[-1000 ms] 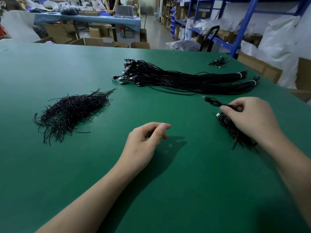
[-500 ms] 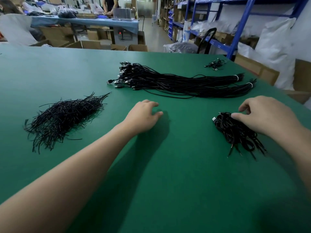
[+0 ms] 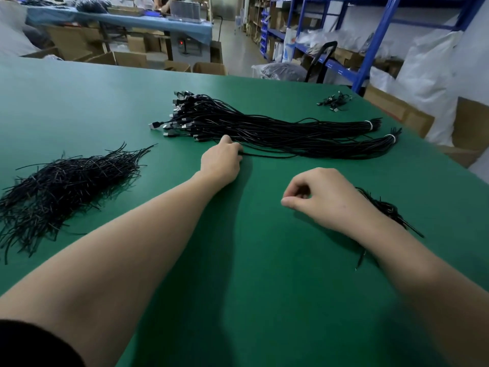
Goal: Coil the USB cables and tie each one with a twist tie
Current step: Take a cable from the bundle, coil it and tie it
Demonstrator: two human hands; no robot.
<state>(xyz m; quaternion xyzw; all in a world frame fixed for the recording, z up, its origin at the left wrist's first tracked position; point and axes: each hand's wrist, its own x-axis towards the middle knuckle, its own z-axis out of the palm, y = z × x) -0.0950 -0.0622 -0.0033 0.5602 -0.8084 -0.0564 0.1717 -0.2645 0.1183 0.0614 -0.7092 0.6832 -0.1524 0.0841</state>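
Note:
A long bundle of black USB cables (image 3: 277, 131) lies across the far middle of the green table (image 3: 251, 274), with its plugs fanned out at the left end. My left hand (image 3: 221, 162) reaches to the bundle's near edge, its fingers curled onto a single loose cable (image 3: 267, 155) that runs off to the right. A heap of black twist ties (image 3: 60, 186) lies at the left. My right hand (image 3: 325, 200) hovers over the table with its fingers curled in and nothing visible in them. A small pile of coiled cables (image 3: 389, 210) is partly hidden behind my right wrist.
One small coiled cable (image 3: 334, 100) lies near the table's far right corner. Blue shelving (image 3: 370, 49) and cardboard boxes (image 3: 397, 109) stand past the right edge. A blue-covered table (image 3: 119, 21) with people at it stands far behind.
My left hand has moved forward to the near edge of the cable bundle. My right hand has left the coiled pile and moved left, fingers curled in.

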